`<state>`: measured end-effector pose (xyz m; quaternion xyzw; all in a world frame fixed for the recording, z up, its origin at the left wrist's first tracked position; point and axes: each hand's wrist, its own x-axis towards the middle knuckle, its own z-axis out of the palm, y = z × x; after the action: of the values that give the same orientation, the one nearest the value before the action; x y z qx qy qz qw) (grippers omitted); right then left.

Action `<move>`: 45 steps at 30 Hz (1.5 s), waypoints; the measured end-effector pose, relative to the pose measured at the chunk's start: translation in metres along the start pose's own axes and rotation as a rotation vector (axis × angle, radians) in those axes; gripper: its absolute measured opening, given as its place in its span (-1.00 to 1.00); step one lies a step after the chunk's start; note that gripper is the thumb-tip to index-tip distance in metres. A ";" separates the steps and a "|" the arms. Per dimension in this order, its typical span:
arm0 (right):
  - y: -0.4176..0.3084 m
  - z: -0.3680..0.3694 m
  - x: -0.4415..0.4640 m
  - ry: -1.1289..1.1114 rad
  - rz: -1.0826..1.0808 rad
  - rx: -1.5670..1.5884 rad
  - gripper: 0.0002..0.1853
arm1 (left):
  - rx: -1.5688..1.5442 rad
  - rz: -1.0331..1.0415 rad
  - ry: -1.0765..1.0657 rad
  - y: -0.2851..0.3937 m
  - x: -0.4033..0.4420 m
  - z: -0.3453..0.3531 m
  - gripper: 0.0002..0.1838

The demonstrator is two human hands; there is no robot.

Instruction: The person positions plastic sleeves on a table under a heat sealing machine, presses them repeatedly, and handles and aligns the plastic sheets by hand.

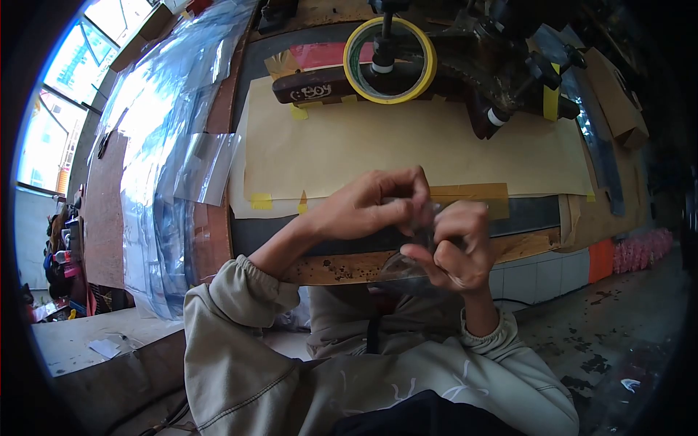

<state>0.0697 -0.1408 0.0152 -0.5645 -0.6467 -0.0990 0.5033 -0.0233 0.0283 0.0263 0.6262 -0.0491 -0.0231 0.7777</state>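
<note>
My left hand (374, 203) is closed in a pinch above the front edge of the workbench, its fingertips close to my right hand. Fingers curled and slightly smeared by motion, my right hand (462, 247) is closed beside it. Between and below both hands hangs a piece of thin clear plastic film (403, 267); its full shape cannot be made out. Behind the hands lies a brown paper sheet (414, 156) taped to the bench, with a strip of brown tape (472, 195) along its near edge.
A dark metal clamp frame (316, 86) spans the back of the bench, and a yellow tape roll (429, 69) hangs around its screw. Clear plastic sheets (160, 160) are piled on the left. Brown cardboard (618, 109) stands at the right. Pink bubble wrap (643, 251) sits lower right.
</note>
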 end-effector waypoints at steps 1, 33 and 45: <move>-0.001 0.000 0.003 0.026 0.018 -0.045 -0.62 | -0.028 -0.016 0.040 0.004 0.000 0.002 -0.85; -0.131 0.003 -0.037 -0.603 0.012 -0.464 -0.82 | -0.235 0.145 0.918 -0.001 0.007 0.020 -0.98; -0.109 -0.091 0.013 -0.452 -0.009 -0.329 -0.92 | -0.325 0.163 0.841 0.002 0.020 0.027 -0.87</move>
<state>0.0301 -0.2335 0.1157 -0.6434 -0.7203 -0.0765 0.2478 -0.0063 0.0003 0.0346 0.4451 0.2259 0.2870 0.8176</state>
